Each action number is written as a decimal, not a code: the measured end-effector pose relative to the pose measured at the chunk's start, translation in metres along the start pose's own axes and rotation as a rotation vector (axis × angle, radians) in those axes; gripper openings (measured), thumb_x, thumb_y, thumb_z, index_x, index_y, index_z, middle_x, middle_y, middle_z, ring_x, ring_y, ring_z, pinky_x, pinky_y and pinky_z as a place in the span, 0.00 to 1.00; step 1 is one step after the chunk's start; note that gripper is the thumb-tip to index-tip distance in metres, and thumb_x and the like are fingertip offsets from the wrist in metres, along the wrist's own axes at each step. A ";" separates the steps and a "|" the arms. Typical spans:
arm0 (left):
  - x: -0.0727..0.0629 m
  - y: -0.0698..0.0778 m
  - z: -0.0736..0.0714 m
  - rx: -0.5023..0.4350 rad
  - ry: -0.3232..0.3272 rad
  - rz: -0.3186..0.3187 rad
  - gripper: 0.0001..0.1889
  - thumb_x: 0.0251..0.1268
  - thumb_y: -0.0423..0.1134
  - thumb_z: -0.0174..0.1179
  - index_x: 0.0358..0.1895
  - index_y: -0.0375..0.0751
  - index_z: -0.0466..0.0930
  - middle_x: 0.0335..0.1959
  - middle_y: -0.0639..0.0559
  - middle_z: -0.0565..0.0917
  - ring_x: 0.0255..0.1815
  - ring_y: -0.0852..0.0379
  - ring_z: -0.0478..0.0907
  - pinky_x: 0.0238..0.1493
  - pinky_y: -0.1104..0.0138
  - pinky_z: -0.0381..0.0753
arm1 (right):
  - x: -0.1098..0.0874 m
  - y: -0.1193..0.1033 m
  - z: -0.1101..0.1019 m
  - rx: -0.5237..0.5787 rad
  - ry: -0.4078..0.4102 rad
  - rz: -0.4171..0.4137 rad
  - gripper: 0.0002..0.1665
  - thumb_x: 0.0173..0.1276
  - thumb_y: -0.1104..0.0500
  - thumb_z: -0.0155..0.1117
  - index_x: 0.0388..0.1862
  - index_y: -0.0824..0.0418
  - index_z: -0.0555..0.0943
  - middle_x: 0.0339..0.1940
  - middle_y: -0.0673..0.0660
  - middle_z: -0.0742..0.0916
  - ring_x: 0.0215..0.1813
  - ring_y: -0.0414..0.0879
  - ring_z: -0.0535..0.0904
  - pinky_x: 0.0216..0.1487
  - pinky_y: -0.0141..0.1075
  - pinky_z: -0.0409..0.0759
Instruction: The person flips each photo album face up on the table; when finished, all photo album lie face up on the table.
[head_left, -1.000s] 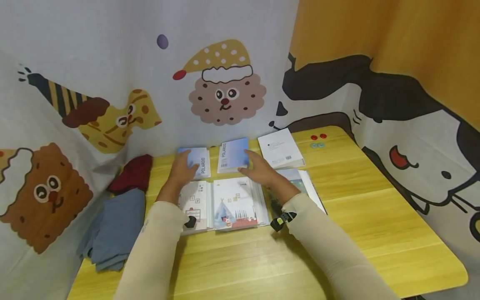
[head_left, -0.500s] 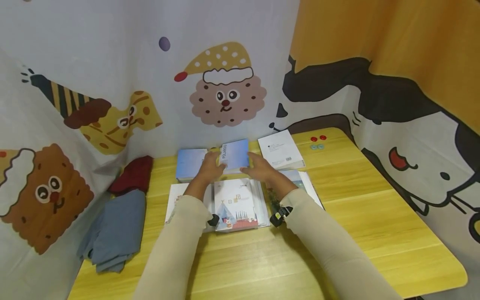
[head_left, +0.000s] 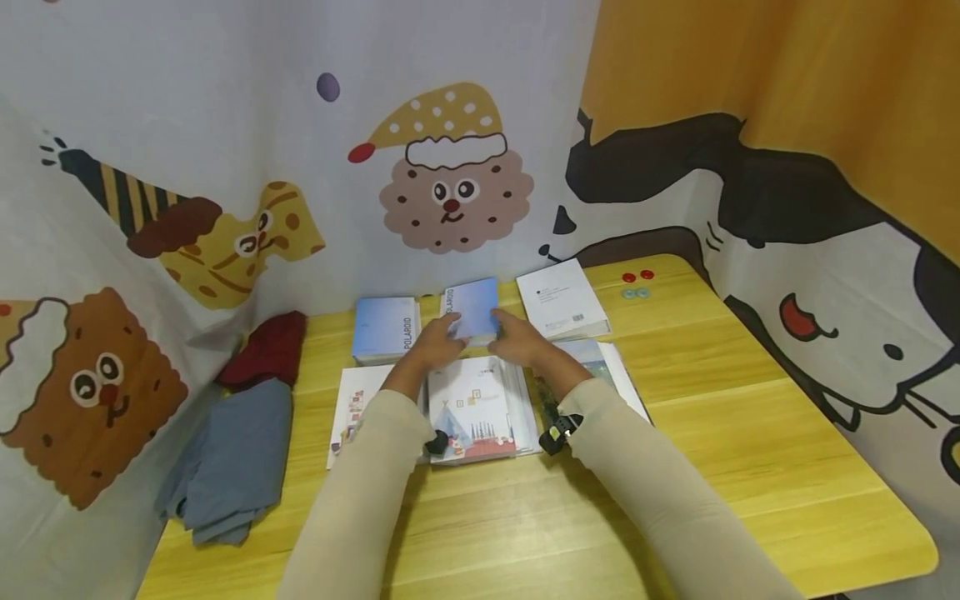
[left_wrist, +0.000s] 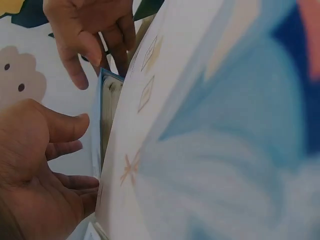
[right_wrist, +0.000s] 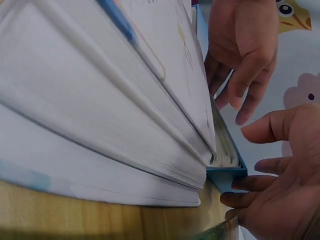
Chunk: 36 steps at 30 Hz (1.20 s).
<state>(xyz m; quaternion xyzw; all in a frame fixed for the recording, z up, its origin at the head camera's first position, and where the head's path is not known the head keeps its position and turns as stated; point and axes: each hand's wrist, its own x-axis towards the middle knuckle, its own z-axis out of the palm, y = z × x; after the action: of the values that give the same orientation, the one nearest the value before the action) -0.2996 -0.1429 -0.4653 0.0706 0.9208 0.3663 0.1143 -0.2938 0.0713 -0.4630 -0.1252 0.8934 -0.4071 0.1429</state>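
Left hand point(head_left: 439, 342), right hand point(head_left: 519, 337): fingers loose, flanking blue book point(head_left: 477, 305) | step: apparently squaring it | next: likely needs even side pressure

Centre of frame: left hand point(head_left: 441, 342) and right hand point(head_left: 521, 339) at opposite sides of a blue POLAROID book point(head_left: 477, 307). Tent-illustrated book point(head_left: 476, 410) just below. Folded grey-blue cloth point(head_left: 236, 458), lower left; two red discs point(head_left: 628, 277), right of centre.
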 end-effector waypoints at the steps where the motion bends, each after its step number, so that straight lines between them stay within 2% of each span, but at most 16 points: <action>1: 0.000 0.001 0.000 -0.005 -0.007 0.005 0.37 0.81 0.44 0.58 0.88 0.44 0.59 0.87 0.36 0.64 0.89 0.33 0.59 0.88 0.39 0.58 | -0.001 -0.001 -0.001 0.003 0.008 0.002 0.51 0.76 0.56 0.60 0.93 0.57 0.51 0.92 0.62 0.63 0.90 0.64 0.60 0.89 0.63 0.60; 5: 0.000 0.006 0.003 0.002 -0.017 0.016 0.39 0.81 0.45 0.59 0.89 0.48 0.56 0.89 0.38 0.62 0.90 0.34 0.57 0.89 0.40 0.56 | -0.007 -0.005 -0.007 0.057 0.052 -0.016 0.53 0.74 0.58 0.61 0.93 0.55 0.50 0.91 0.63 0.63 0.89 0.66 0.62 0.86 0.64 0.65; 7: 0.001 0.007 0.004 0.006 -0.007 0.027 0.40 0.80 0.46 0.61 0.89 0.50 0.56 0.89 0.39 0.62 0.90 0.34 0.58 0.89 0.40 0.57 | -0.008 -0.007 -0.009 0.092 0.068 -0.041 0.53 0.74 0.59 0.62 0.93 0.55 0.50 0.91 0.63 0.63 0.88 0.68 0.63 0.83 0.62 0.71; 10: 0.002 0.009 0.007 0.012 0.017 0.051 0.41 0.77 0.45 0.64 0.89 0.51 0.58 0.88 0.39 0.64 0.89 0.34 0.60 0.88 0.41 0.59 | -0.011 -0.009 -0.011 0.150 0.078 -0.072 0.52 0.75 0.62 0.59 0.93 0.55 0.49 0.92 0.63 0.63 0.84 0.68 0.70 0.66 0.60 0.86; 11: 0.003 0.010 0.008 0.010 0.024 0.057 0.42 0.76 0.45 0.65 0.89 0.51 0.58 0.88 0.39 0.64 0.88 0.34 0.61 0.88 0.40 0.60 | -0.012 -0.010 -0.012 0.159 0.080 -0.079 0.52 0.74 0.63 0.58 0.94 0.54 0.49 0.92 0.63 0.63 0.82 0.67 0.73 0.60 0.59 0.88; 13: 0.004 0.011 0.011 0.007 0.037 0.067 0.42 0.75 0.45 0.67 0.88 0.51 0.59 0.87 0.38 0.65 0.87 0.33 0.63 0.88 0.41 0.61 | -0.013 -0.010 -0.013 0.165 0.090 -0.089 0.54 0.72 0.65 0.57 0.94 0.54 0.49 0.91 0.63 0.63 0.83 0.65 0.73 0.56 0.58 0.87; 14: 0.005 0.012 0.012 0.006 0.041 0.069 0.43 0.74 0.45 0.67 0.88 0.50 0.59 0.87 0.38 0.65 0.87 0.33 0.63 0.87 0.41 0.62 | -0.013 -0.010 -0.014 0.161 0.095 -0.090 0.54 0.72 0.65 0.57 0.94 0.54 0.49 0.91 0.63 0.64 0.83 0.65 0.72 0.58 0.58 0.86; 16: 0.005 0.014 0.015 -0.003 0.038 0.077 0.44 0.74 0.45 0.68 0.88 0.50 0.58 0.87 0.36 0.65 0.87 0.32 0.63 0.87 0.41 0.62 | -0.013 -0.009 -0.015 0.136 0.115 -0.101 0.54 0.70 0.64 0.58 0.93 0.55 0.50 0.91 0.63 0.65 0.86 0.65 0.68 0.71 0.59 0.82; 18: 0.005 0.016 0.017 -0.005 0.033 0.089 0.45 0.74 0.45 0.68 0.89 0.49 0.56 0.87 0.35 0.65 0.86 0.31 0.64 0.87 0.41 0.63 | -0.013 -0.009 -0.016 0.116 0.139 -0.113 0.54 0.69 0.64 0.58 0.93 0.56 0.52 0.90 0.64 0.66 0.89 0.65 0.63 0.83 0.59 0.72; 20: 0.005 0.018 0.019 -0.010 0.029 0.101 0.46 0.75 0.46 0.68 0.90 0.49 0.53 0.87 0.34 0.64 0.86 0.31 0.63 0.87 0.41 0.63 | -0.013 -0.009 -0.017 0.106 0.160 -0.129 0.52 0.69 0.64 0.58 0.92 0.58 0.54 0.89 0.65 0.68 0.89 0.65 0.63 0.86 0.61 0.67; 25: 0.005 0.022 0.021 -0.076 0.028 0.097 0.49 0.76 0.46 0.68 0.92 0.51 0.47 0.86 0.31 0.65 0.85 0.31 0.66 0.86 0.41 0.65 | -0.014 -0.012 -0.017 0.135 0.194 -0.175 0.50 0.72 0.68 0.56 0.92 0.59 0.55 0.89 0.66 0.67 0.89 0.64 0.62 0.88 0.59 0.65; 30: 0.004 0.022 0.023 -0.165 0.033 0.091 0.50 0.75 0.43 0.69 0.92 0.54 0.47 0.87 0.33 0.64 0.85 0.31 0.67 0.85 0.41 0.67 | -0.016 -0.013 -0.015 0.191 0.201 -0.194 0.51 0.72 0.70 0.57 0.92 0.57 0.55 0.90 0.65 0.65 0.90 0.64 0.60 0.89 0.58 0.63; 36: 0.005 0.020 0.022 -0.319 0.041 0.158 0.49 0.76 0.36 0.66 0.92 0.55 0.46 0.88 0.36 0.62 0.83 0.31 0.69 0.80 0.44 0.76 | -0.015 -0.016 -0.011 0.163 0.200 -0.237 0.50 0.75 0.70 0.61 0.92 0.59 0.55 0.90 0.65 0.64 0.90 0.64 0.60 0.87 0.59 0.65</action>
<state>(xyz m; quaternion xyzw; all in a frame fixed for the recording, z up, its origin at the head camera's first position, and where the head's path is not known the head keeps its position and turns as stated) -0.2979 -0.1130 -0.4675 0.1162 0.8446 0.5171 0.0762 -0.2824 0.0732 -0.4419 -0.1765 0.8461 -0.5027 0.0142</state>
